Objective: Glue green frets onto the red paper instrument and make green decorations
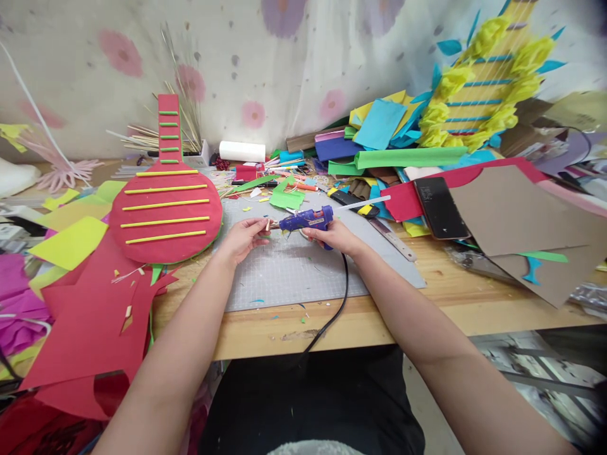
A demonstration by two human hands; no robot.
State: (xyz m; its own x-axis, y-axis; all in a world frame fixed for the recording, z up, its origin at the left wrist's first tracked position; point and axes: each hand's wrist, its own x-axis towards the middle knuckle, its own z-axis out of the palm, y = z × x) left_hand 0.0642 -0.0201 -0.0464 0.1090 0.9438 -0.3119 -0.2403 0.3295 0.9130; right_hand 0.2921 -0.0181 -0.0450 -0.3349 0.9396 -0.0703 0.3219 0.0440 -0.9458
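In the head view, the right hand is wrapped round a blue glue gun above the grey mat; the left hand pinches a small pale piece beside the nozzle — a slip could burn its fingers, and a snagged cord could cause one.

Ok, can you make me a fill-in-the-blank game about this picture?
The hot glue gun sits in the person's ____ hand.
Its cord is ____.
Yellow strips cross the ____ guitar-shaped cutout.
The gridded cutting mat is ____.

Missing words: right; black; red; gray.
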